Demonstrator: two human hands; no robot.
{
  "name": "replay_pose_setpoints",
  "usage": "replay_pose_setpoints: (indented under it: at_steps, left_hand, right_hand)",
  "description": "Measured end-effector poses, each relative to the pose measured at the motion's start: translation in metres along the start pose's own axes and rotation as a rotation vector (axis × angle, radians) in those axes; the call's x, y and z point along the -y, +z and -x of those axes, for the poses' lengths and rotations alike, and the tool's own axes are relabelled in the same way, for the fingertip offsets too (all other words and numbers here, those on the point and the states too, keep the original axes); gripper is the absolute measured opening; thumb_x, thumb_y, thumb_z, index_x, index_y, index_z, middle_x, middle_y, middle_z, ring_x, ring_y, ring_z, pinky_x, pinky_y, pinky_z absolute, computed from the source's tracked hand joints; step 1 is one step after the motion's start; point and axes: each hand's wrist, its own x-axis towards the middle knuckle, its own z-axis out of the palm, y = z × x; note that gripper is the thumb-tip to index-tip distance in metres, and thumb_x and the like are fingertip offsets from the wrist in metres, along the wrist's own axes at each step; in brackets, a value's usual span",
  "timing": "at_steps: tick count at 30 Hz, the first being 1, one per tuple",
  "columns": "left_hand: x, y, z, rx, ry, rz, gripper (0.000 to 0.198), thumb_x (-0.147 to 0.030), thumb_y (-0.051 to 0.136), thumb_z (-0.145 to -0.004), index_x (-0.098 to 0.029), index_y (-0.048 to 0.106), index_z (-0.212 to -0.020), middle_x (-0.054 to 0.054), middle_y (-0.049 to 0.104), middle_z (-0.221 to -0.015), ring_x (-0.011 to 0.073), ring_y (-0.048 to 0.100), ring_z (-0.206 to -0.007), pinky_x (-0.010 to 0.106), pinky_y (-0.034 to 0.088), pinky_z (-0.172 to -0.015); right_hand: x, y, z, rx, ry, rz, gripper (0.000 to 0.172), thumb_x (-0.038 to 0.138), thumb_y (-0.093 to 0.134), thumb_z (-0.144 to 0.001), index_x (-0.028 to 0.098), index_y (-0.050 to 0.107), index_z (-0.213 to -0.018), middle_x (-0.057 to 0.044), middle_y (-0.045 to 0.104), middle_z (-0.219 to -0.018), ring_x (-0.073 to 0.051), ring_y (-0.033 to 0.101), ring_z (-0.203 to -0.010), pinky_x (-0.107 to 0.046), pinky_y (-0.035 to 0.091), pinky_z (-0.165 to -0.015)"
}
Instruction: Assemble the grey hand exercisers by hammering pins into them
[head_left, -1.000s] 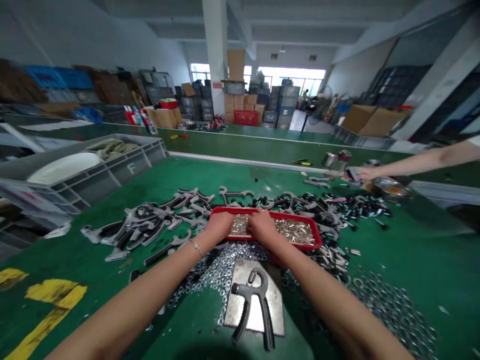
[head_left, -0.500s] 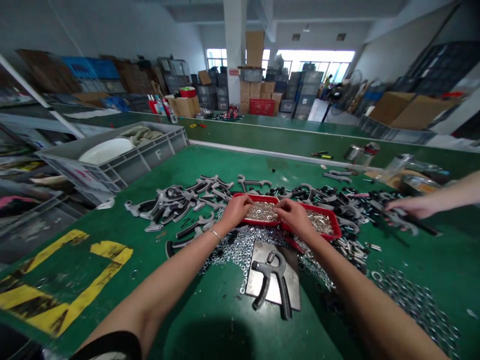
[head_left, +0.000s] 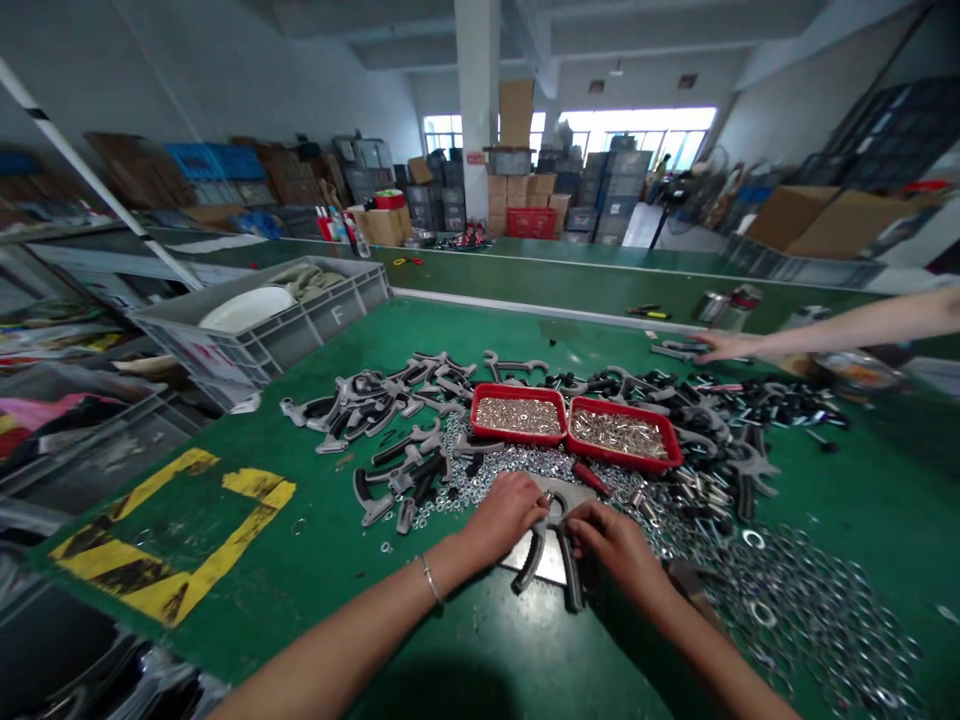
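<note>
A grey hand grip strengthener [head_left: 571, 578] with black handle pads lies on a flat metal plate [head_left: 551, 563], its two handles towards me. My left hand [head_left: 508, 515] is closed at the upper part of its left arm, fingertips on the tool. Against the right arm, my right hand [head_left: 611, 540] has its thumb and fingers pinched together; whether a small part is between them is hidden. Just beyond the plate stand two red trays, the left tray [head_left: 517, 437] and the right tray [head_left: 628, 462], both filled with small metal pins. Loose washers [head_left: 480, 480] surround the plate.
Grey grip parts [head_left: 360, 400] are heaped at left, with more parts and bolts at right. Rings [head_left: 832, 600] spread at lower right. A co-worker's hand [head_left: 720, 346] reaches in from the right. A grey crate [head_left: 300, 320] stands at far left.
Both my hands have come back from the red trays to the hand grip strengthener on the plate. The co-worker's hand has moved back and left, no longer holding a grip part.
</note>
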Motion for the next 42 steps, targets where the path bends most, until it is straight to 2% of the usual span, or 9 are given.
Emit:
replay_pose_setpoints:
  at_steps: [5,10,17,21,26,30,36,39,42]
  left_hand:
    - [0.001,0.01,0.0,0.009,0.099,-0.231,0.019,-0.03,0.055,-0.096,-0.016,0.068,-0.092,0.006,0.066,-0.092,0.0232,0.055,-0.096,0.039,0.039,-0.091]
    - [0.008,0.016,0.007,-0.03,0.235,-0.29,0.025,-0.028,0.046,-0.1,-0.017,0.068,-0.096,0.006,0.067,-0.092,0.022,0.055,-0.091,0.038,0.039,-0.086]
    - [0.006,0.014,0.005,-0.003,0.269,-0.361,0.026,-0.023,0.045,-0.1,-0.014,0.066,-0.09,0.008,0.064,-0.088,0.0234,0.054,-0.089,0.04,0.04,-0.084]
    - [0.009,0.012,0.008,0.024,0.157,-0.117,0.021,-0.026,0.05,-0.098,-0.018,0.069,-0.096,0.006,0.067,-0.094,0.0225,0.057,-0.096,0.039,0.042,-0.09]
    - [0.026,0.0,0.012,-0.065,-0.048,0.276,0.02,-0.024,0.052,-0.097,-0.019,0.072,-0.1,0.006,0.068,-0.1,0.0194,0.061,-0.099,0.034,0.045,-0.095]
    - [0.034,-0.019,0.007,-0.157,-0.045,0.301,0.019,-0.022,0.053,-0.095,-0.018,0.071,-0.1,0.007,0.067,-0.102,0.02,0.06,-0.101,0.036,0.046,-0.096]
    - [0.037,-0.043,-0.005,-0.207,-0.032,0.276,0.018,-0.02,0.054,-0.094,-0.016,0.071,-0.097,0.007,0.068,-0.1,0.0195,0.062,-0.099,0.035,0.047,-0.095]
    - [0.038,-0.044,-0.007,-0.216,-0.024,0.262,0.019,-0.02,0.053,-0.095,-0.015,0.071,-0.096,0.008,0.068,-0.1,0.0192,0.062,-0.098,0.035,0.048,-0.094]
    - [0.034,-0.034,-0.006,-0.188,-0.004,0.215,0.019,-0.022,0.053,-0.095,-0.016,0.071,-0.097,0.007,0.069,-0.099,0.0192,0.061,-0.097,0.036,0.047,-0.094]
  right_hand:
    - [-0.003,-0.001,0.0,0.049,0.014,-0.004,0.025,0.044,0.062,-0.078,0.02,0.057,-0.077,0.002,0.064,-0.065,-0.018,0.066,-0.056,-0.027,0.048,-0.053]
    - [-0.007,-0.001,-0.001,0.005,-0.055,0.115,0.021,0.041,0.054,-0.087,0.021,0.055,-0.079,0.003,0.061,-0.063,-0.017,0.065,-0.053,-0.027,0.048,-0.052]
    - [-0.015,0.008,-0.011,-0.049,-0.388,0.483,0.018,0.031,0.051,-0.093,0.02,0.062,-0.083,-0.007,0.062,-0.088,-0.024,0.059,-0.089,-0.041,0.047,-0.086]
    - [-0.022,0.015,-0.011,-0.056,-0.498,0.67,0.021,0.028,0.045,-0.098,0.018,0.063,-0.09,-0.009,0.061,-0.094,-0.025,0.057,-0.094,-0.041,0.048,-0.086]
    - [-0.019,0.019,-0.009,-0.046,-0.575,0.964,0.017,0.016,0.046,-0.097,0.016,0.062,-0.092,-0.009,0.06,-0.095,-0.024,0.056,-0.092,-0.036,0.05,-0.079]
    - [-0.009,0.023,-0.007,-0.025,-0.598,1.135,0.021,0.003,0.047,-0.091,0.017,0.061,-0.091,-0.009,0.061,-0.092,-0.025,0.055,-0.09,-0.032,0.05,-0.072]
    - [-0.005,0.034,-0.004,-0.096,-0.558,1.247,0.027,-0.001,0.04,-0.089,0.017,0.06,-0.091,-0.014,0.06,-0.092,-0.029,0.053,-0.088,-0.036,0.049,-0.07]
    - [-0.007,0.036,-0.003,-0.101,-0.566,1.257,0.029,-0.001,0.038,-0.089,0.02,0.059,-0.089,-0.013,0.06,-0.089,-0.029,0.053,-0.087,-0.037,0.049,-0.071]
    - [-0.009,0.035,-0.003,-0.098,-0.581,1.24,0.028,0.0,0.04,-0.089,0.021,0.058,-0.089,-0.012,0.06,-0.09,-0.029,0.053,-0.089,-0.037,0.049,-0.073]
